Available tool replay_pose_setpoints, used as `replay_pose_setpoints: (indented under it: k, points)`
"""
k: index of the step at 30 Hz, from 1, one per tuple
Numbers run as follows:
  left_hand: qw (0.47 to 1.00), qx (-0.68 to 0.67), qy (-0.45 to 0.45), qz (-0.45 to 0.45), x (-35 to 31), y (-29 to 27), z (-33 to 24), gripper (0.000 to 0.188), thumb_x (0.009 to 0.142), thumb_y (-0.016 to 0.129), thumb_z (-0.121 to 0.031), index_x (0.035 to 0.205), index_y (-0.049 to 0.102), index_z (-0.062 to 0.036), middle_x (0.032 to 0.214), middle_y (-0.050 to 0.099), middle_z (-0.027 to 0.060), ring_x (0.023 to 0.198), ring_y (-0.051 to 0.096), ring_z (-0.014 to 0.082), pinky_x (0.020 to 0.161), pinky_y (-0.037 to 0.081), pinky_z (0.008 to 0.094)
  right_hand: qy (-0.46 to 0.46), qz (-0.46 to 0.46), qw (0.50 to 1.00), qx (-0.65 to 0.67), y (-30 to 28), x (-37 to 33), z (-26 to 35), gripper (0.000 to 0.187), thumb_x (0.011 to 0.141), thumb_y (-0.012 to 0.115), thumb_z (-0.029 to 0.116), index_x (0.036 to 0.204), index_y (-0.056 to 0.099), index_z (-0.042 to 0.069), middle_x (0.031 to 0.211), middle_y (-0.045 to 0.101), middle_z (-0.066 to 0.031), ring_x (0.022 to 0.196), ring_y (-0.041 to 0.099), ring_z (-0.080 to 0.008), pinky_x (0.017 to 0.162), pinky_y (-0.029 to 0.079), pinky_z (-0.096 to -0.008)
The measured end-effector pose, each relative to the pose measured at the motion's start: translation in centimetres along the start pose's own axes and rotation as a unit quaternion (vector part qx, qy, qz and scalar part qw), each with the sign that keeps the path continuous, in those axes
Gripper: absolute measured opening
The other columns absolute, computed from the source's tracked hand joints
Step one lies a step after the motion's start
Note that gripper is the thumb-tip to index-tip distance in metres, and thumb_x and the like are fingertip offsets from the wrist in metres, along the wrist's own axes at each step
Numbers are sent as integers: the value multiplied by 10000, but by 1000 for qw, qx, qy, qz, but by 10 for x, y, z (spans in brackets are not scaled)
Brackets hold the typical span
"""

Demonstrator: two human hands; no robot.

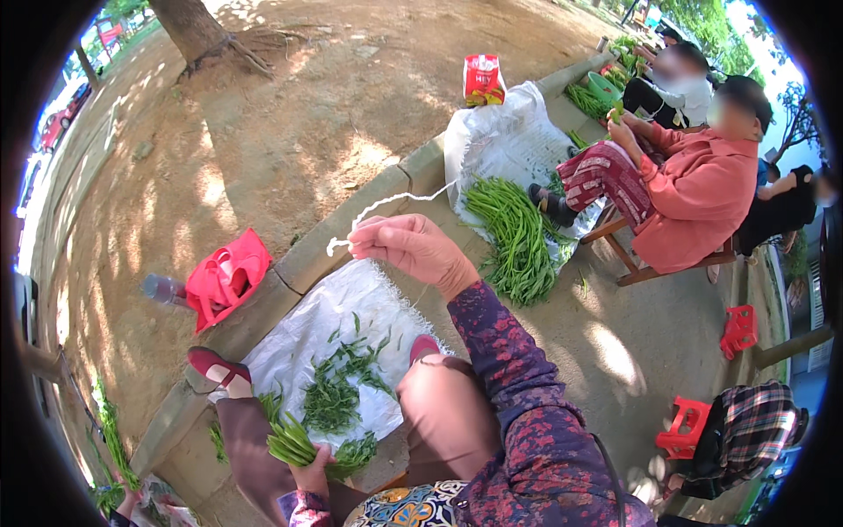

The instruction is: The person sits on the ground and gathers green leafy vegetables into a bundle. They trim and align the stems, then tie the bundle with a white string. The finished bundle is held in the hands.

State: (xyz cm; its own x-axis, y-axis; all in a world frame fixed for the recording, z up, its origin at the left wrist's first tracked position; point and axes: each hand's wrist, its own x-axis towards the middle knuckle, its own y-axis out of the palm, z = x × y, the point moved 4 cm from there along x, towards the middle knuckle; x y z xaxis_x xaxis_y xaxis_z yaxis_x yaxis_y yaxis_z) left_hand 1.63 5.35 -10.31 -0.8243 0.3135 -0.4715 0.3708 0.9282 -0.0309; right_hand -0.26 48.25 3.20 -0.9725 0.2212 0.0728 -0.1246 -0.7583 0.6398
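Note:
My right hand (411, 253) is raised over the kerb, thumb and fingers pinched on a white string (391, 199). One short end dangles past the fingertips, and the longer part trails off toward the far right. Low in front of me, my left hand (313, 476) is wrapped round a bunch of leafy green stems (291, 443), its cut ends pointing up and left. Between my feet a white woven sack (294, 321) lies spread out, with loose torn leaves (334, 395) scattered on it.
A red bag (230, 277) and a bottle (165, 290) rest beyond the kerb (338, 233). To the right, long greens (509, 233) lie by another sack (492, 132), near a seated person in a coral shirt (702, 193). Red stools (683, 429) stand further right.

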Motion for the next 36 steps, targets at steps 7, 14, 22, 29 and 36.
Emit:
replay_pose_setpoints:
  k: [7,14,22,29,36]
  points:
    - [985,46,163,-4,-35,-28,-70,143,782,662,-49,858,542,-28,694,552,27,589,554,129,567,456,279,83,73,966,-236,122,-32,-47,215,851,634,170,848,664,-43,776,665,-101,680,610,-124,663,494,-255]
    - [969,23,246,4,-48,-32,-146,107,830,632,-87,881,587,-5,736,580,22,627,556,103,600,456,238,135,112,984,-2,165,-37,-74,181,871,595,113,894,663,-53,863,669,-131,663,595,-134,632,486,-246]
    - [963,-24,264,52,-47,5,-170,221,824,661,-69,1015,607,28,915,664,66,655,563,78,582,472,216,218,195,955,-55,190,-57,-116,195,879,598,162,882,674,-18,826,659,-86,631,566,-76,573,451,-206]
    - [969,-87,209,97,-28,37,-153,166,804,665,-30,952,611,24,819,636,58,634,562,113,565,462,239,231,176,953,-84,162,-59,-124,180,852,631,129,947,665,-20,819,653,-13,667,558,-50,583,435,-178]
    - [979,-72,170,82,-30,42,-151,128,779,673,-21,874,598,21,751,592,42,600,563,139,549,457,254,160,177,943,-231,146,-56,-104,266,797,659,183,1007,661,20,857,639,6,720,538,-51,624,412,-206]
